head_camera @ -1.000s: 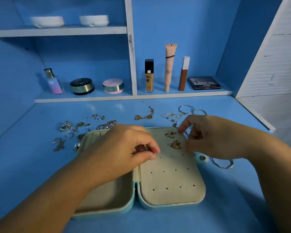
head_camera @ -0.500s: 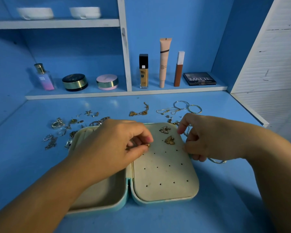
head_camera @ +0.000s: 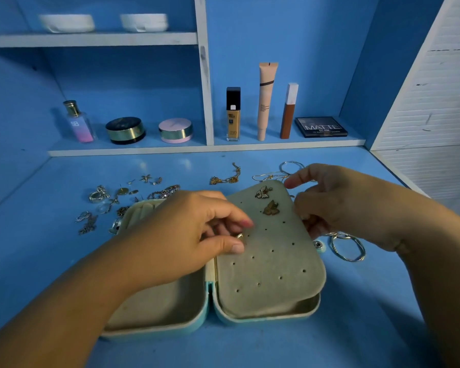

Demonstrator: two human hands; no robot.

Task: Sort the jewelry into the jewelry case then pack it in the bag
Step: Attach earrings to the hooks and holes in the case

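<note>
The left hand [head_camera: 186, 235] has thumb and forefinger closed in a pinch on a small gold earring [head_camera: 240, 236], held at the left part of the earring panel [head_camera: 274, 264] among its holes. The right hand [head_camera: 351, 205] curls its fingers round the panel's right edge, forefinger stretched along the far corner, and holds that side tilted up off the right half of the open jewelry case [head_camera: 276, 319].

The earring looks nearly weightless, hard and slick, with a thin post that would bend or slip away. It is best held by its front, post aimed at a hole. The panel seems a stiff padded card, light enough to flex, so support from behind is sensible when pressing a post through. A far butterfly earring [head_camera: 264, 192] and a near butterfly earring [head_camera: 271, 208] already sit in it.

Room is tight on the far side. Loose silver pieces [head_camera: 101, 195] lie scattered to the far left on the desk [head_camera: 356, 328], with a gold chain [head_camera: 225, 179] beyond the case. A silver hoop [head_camera: 348, 247] lies just right of the case, under the right wrist. The near desk on both sides is open. The low shelf edge [head_camera: 197, 150] bounds the far side. No bag is in view.
</note>
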